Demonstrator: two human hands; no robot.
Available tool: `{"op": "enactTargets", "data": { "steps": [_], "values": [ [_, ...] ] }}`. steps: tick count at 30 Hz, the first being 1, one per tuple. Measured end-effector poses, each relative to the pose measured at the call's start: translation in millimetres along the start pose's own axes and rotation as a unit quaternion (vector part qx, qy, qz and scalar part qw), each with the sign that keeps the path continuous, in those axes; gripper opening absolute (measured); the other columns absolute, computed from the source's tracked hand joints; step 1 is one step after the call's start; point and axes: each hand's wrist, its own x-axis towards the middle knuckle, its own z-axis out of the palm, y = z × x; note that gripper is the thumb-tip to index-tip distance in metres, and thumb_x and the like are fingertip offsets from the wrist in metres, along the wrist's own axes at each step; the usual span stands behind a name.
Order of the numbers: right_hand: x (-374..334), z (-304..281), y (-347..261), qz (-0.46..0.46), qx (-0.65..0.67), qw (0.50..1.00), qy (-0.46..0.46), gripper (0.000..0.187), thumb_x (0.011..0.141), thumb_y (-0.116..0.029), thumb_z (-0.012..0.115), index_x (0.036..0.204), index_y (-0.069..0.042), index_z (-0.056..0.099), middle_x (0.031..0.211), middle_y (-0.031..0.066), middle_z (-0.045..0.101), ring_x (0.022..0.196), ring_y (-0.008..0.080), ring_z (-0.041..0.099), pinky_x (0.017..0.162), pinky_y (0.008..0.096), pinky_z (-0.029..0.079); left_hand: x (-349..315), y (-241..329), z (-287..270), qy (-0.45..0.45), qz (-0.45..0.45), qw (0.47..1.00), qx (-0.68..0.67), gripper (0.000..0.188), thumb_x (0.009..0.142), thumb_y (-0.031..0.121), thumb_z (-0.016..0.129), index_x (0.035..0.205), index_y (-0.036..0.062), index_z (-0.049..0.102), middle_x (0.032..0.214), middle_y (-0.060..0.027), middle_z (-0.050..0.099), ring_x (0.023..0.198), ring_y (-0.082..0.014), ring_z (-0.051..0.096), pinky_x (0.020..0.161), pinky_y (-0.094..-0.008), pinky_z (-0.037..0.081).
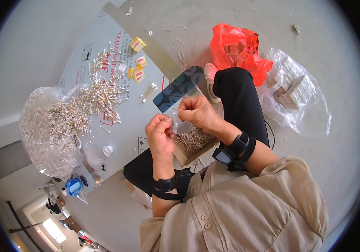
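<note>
My left hand (160,131) and my right hand (200,114) are close together, each with its fingers pinched on a small clear plastic bag (181,125). The bag hangs between them, and its lower part is hard to make out. Under it, at my lap, a cardboard box (183,158) holds a heap of cotton swabs (196,139), partly hidden by my right hand. On the table to the left, more cotton swabs (104,86) spill from a big clear plastic sack (41,126). A few cotton swabs (148,93) lie apart, nearer my hands.
Small yellow boxes (137,44) and a white cap (107,150) are on the steel-sheet table (127,122). A dark patterned sheet (176,94) lies at its edge. Right of my leg, a red plastic bag (230,38) and a clear bag of white packs (295,90) rest on the floor.
</note>
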Motion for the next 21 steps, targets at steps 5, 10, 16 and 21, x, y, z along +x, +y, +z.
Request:
{"op": "enactTargets", "data": {
  "steps": [5, 10, 16, 21],
  "values": [
    [-2, -7, -14, 0.002, -0.080, 0.995, -0.052, 0.010, 0.080, -0.005, 0.063, 0.073, 0.002, 0.062, 0.065, -0.0007, 0.057, 0.063, 0.0045, 0.049, 0.057, 0.0234, 0.040, 12, -4, 12, 0.043, 0.237, 0.916, 0.322, 0.010, 0.080, -0.009, 0.057, 0.078, 0.0010, 0.059, 0.076, -0.0023, 0.060, 0.059, -0.0114, 0.054, 0.054, -0.0265, 0.045],
    [-6, -13, -15, -0.015, -0.086, 0.996, 0.032, 0.009, 0.081, -0.004, 0.061, 0.075, 0.003, 0.063, 0.066, -0.0012, 0.058, 0.066, 0.0046, 0.051, 0.059, 0.0235, 0.042, 32, 14, 22, -0.096, 0.376, 0.784, 0.485, 0.021, 0.076, -0.011, 0.058, 0.093, 0.0018, 0.061, 0.080, -0.0111, 0.060, 0.063, -0.0215, 0.059, 0.058, -0.0296, 0.047],
    [14, -46, -1, -0.028, 0.077, 0.943, 0.324, 0.021, 0.091, -0.022, 0.068, 0.095, -0.002, 0.065, 0.070, -0.0037, 0.055, 0.059, 0.0019, 0.044, 0.051, 0.0184, 0.034, 103, 7, 67, -0.052, 0.178, 0.937, 0.295, 0.010, 0.079, -0.006, 0.065, 0.079, 0.0013, 0.057, 0.064, 0.0001, 0.055, 0.059, -0.0091, 0.053, 0.053, -0.0273, 0.043],
    [42, -65, 6, 0.071, 0.249, 0.925, 0.277, 0.020, 0.091, -0.017, 0.067, 0.097, 0.002, 0.068, 0.073, -0.0005, 0.059, 0.057, 0.0038, 0.045, 0.048, 0.0188, 0.034, 162, -24, 98, -0.118, 0.293, 0.871, 0.375, 0.014, 0.075, 0.002, 0.073, 0.078, 0.0046, 0.059, 0.064, -0.0021, 0.056, 0.058, -0.0116, 0.054, 0.054, -0.0291, 0.044]
  ]
}}
